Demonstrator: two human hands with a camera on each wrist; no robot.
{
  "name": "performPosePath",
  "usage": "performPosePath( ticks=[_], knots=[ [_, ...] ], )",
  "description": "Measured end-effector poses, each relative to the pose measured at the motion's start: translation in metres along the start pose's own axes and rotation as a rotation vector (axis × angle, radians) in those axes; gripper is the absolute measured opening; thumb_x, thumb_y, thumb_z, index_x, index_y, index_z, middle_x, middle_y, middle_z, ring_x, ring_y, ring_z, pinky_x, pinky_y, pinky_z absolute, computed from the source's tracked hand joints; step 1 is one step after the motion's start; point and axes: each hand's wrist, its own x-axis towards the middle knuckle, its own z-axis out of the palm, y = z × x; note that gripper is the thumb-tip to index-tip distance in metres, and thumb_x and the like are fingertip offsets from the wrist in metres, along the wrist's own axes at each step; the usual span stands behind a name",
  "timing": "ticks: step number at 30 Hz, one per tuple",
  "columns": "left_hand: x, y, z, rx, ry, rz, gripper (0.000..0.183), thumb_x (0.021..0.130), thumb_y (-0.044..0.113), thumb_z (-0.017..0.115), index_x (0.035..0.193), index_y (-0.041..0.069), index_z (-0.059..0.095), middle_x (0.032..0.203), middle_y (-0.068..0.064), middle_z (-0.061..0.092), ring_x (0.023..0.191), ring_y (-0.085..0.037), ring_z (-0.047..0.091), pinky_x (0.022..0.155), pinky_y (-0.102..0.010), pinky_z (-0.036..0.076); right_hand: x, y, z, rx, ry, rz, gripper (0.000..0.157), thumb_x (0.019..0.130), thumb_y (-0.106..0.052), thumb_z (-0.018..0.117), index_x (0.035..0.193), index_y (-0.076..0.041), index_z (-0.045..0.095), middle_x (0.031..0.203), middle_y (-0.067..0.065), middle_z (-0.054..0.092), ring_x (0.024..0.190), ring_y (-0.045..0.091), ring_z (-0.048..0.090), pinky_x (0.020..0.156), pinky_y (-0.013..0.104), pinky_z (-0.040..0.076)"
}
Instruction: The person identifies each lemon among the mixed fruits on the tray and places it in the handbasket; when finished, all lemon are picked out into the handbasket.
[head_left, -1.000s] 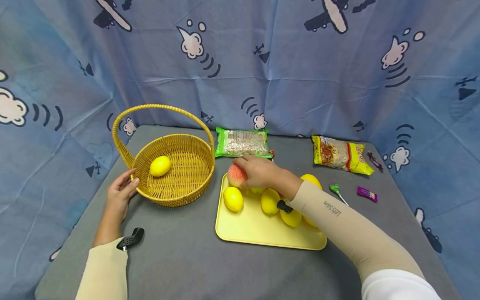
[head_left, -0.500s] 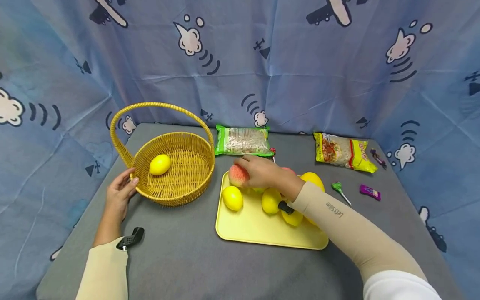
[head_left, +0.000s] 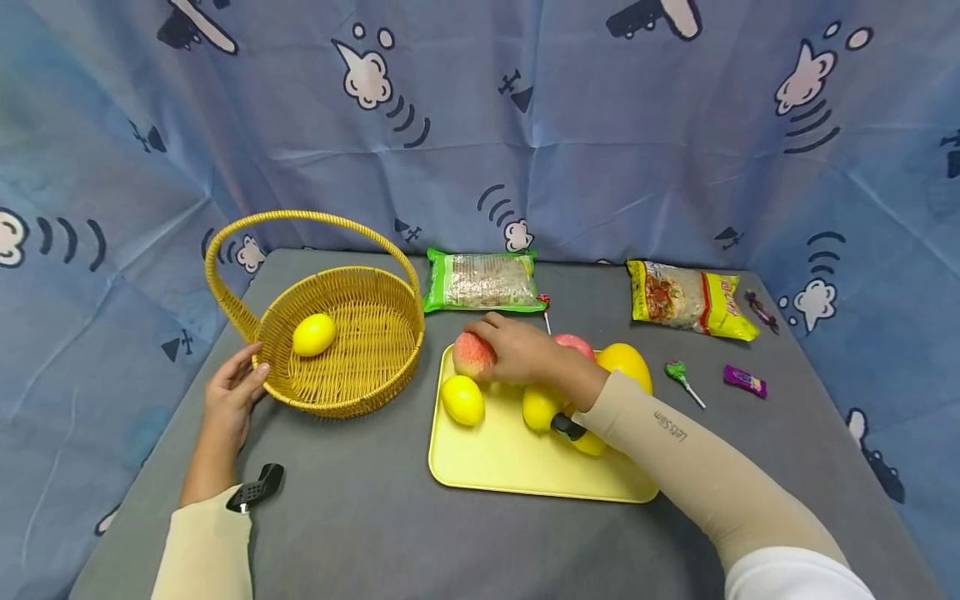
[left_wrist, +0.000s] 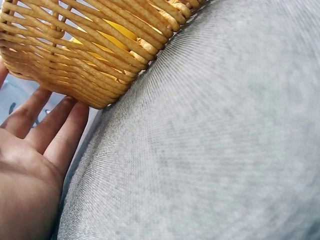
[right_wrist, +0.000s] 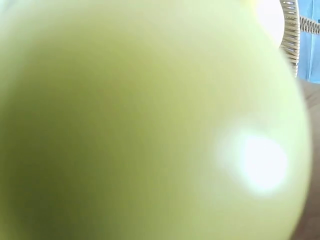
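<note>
On the left stands a yellow wicker basket [head_left: 378,342] with a tall hoop handle and one lemon [head_left: 314,335] inside. My left hand [head_left: 231,396] grips the basket's near left rim; in the left wrist view its fingers [left_wrist: 67,132] lie against the woven wall. My right hand [head_left: 517,350] holds a pink peach [head_left: 474,357] at the back left corner of a yellow tray [head_left: 495,454]. Beside the peach lies another lemon [head_left: 462,400]. A blurred yellow-green round surface [right_wrist: 150,120] fills most of the right wrist view, so the fingertips are hidden there.
More yellow fruits [head_left: 626,364] and a pink fruit [head_left: 573,345] lie on the tray, partly behind my right arm. Behind are a green-edged packet [head_left: 487,282] and a yellow packet [head_left: 690,300]. A green lollipop [head_left: 678,375] and a purple sweet [head_left: 745,381] lie right.
The head view has shifted slightly. My right hand stays on the peach, which has barely moved at the tray's corner. The left hand remains at the basket's rim.
</note>
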Motion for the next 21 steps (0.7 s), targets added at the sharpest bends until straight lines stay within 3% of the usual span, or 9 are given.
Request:
performPosePath(
  ticks=[5, 10, 21],
  knots=[
    [-0.002, 0.000, -0.001, -0.003, 0.003, -0.004, 0.039, 0.086, -0.005, 0.053, 0.125, -0.004, 0.047, 0.126, -0.015, 0.045, 0.106, -0.020, 0.050, 0.074, -0.024, 0.050, -0.002, -0.004, 0.002, 0.025, 0.009, -0.005, 0.076, 0.067, -0.051, 0.069, 0.133, -0.028, 0.036, 0.118, -0.006, 0.036, 0.094, 0.017, 0.047, 0.082, 0.038, 0.044],
    [-0.004, 0.000, -0.001, 0.001, 0.006, -0.005, 0.039, 0.086, -0.005, 0.053, 0.124, -0.004, 0.047, 0.126, -0.014, 0.046, 0.107, -0.020, 0.049, 0.074, -0.024, 0.050, -0.004, -0.004, -0.002, 0.047, -0.034, 0.011, 0.080, 0.067, -0.056, 0.068, 0.134, -0.030, 0.033, 0.121, -0.006, 0.035, 0.096, 0.017, 0.046, 0.084, 0.038, 0.043],
    [-0.001, 0.001, 0.001, -0.036, -0.031, 0.022, 0.039, 0.086, -0.006, 0.053, 0.125, -0.005, 0.047, 0.125, -0.015, 0.045, 0.111, -0.022, 0.047, 0.077, -0.024, 0.049, -0.007, -0.001, -0.012, -0.012, -0.048, -0.003, 0.079, 0.069, -0.056, 0.066, 0.136, -0.027, 0.034, 0.125, -0.005, 0.038, 0.104, 0.016, 0.045, 0.088, 0.037, 0.039]
  ],
)
